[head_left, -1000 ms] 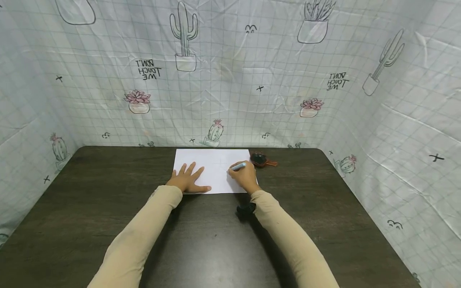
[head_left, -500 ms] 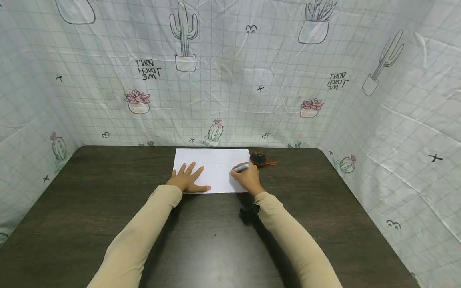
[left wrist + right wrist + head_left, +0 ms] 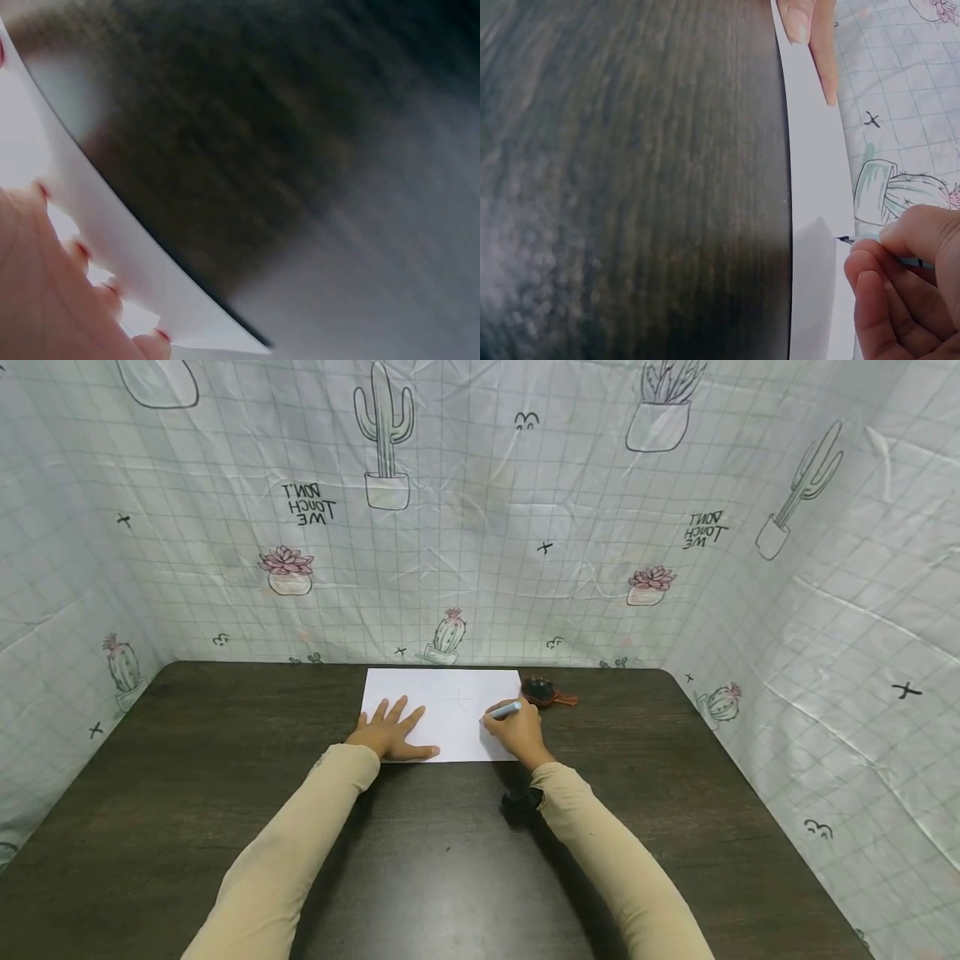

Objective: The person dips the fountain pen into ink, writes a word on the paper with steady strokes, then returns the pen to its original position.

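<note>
A white sheet of paper point(image 3: 465, 739) lies near the back edge of the dark table, with faint thin lines drawn around its middle. My left hand point(image 3: 388, 735) rests flat on the paper's left part, fingers spread. In the left wrist view its fingertips point(image 3: 112, 289) press on the sheet. My right hand point(image 3: 519, 732) pinches a light blue pen point(image 3: 502, 711) over the right part of the paper. The right wrist view shows the dark pen tip point(image 3: 844, 239) right at the paper's surface, while most of the barrel is hidden behind the fingers.
A brown hairbrush point(image 3: 542, 692) with a black pad lies just beyond the paper's right edge. The dark wooden table point(image 3: 450, 877) stretches toward me. Behind it and along both sides hangs a white cloth point(image 3: 480, 577) printed with cacti and a grid.
My right hand has shifted slightly right and toward me with the pen, mostly in the first half second. The left hand and the paper have stayed in place.
</note>
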A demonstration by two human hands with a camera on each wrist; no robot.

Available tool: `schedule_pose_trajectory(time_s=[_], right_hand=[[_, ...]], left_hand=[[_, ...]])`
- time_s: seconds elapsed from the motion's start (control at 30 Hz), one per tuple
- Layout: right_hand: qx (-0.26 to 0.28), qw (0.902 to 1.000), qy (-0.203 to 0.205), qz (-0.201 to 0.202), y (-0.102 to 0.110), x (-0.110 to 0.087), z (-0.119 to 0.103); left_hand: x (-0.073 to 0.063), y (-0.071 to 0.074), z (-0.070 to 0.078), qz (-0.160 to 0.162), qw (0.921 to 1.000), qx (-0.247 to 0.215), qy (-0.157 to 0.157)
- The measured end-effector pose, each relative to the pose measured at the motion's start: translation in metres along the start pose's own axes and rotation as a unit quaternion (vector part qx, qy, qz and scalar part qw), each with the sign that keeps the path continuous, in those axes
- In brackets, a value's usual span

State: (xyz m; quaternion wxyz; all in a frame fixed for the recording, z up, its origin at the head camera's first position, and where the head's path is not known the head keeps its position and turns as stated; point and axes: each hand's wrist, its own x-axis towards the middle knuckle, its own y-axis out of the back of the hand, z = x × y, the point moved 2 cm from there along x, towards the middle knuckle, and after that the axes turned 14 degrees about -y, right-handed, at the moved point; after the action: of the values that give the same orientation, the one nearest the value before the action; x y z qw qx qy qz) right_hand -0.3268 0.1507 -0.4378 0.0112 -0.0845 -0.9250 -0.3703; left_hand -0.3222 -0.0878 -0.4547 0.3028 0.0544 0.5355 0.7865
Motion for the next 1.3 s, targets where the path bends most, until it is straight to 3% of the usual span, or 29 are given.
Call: schedule_pose_trajectory(time_s=[0.23, 0.53, 0.77, 1.07, 1.2, 1.3], right_hand=[[0.007, 0.9999, 0.000, -0.007, 0.000, -0.001, -0.001], [0.006, 0.9999, 0.009, -0.004, -0.001, 0.001, -0.001], [0.065, 0.9974, 0.005, -0.029, 0.004, 0.009, -0.006], [0.140, 0.9867, 0.006, -0.082, 0.035, 0.025, -0.018], [0.150, 0.9854, 0.004, -0.082, 0.053, 0.031, -0.015], [0.125, 0.9901, 0.019, -0.060, 0.066, 0.035, -0.009]], left_hand=[[0.001, -0.001, -0.003, 0.001, 1.0000, -0.001, 0.001], [0.013, -0.012, -0.019, -0.002, 0.9999, 0.013, 0.006], [0.015, -0.013, -0.019, -0.005, 0.9999, 0.008, 0.005], [0.008, -0.009, -0.012, -0.003, 1.0000, 0.002, 0.006], [0.008, -0.009, -0.012, -0.006, 1.0000, 0.002, 0.007], [0.011, -0.010, -0.015, -0.007, 0.9999, 0.004, 0.008]])
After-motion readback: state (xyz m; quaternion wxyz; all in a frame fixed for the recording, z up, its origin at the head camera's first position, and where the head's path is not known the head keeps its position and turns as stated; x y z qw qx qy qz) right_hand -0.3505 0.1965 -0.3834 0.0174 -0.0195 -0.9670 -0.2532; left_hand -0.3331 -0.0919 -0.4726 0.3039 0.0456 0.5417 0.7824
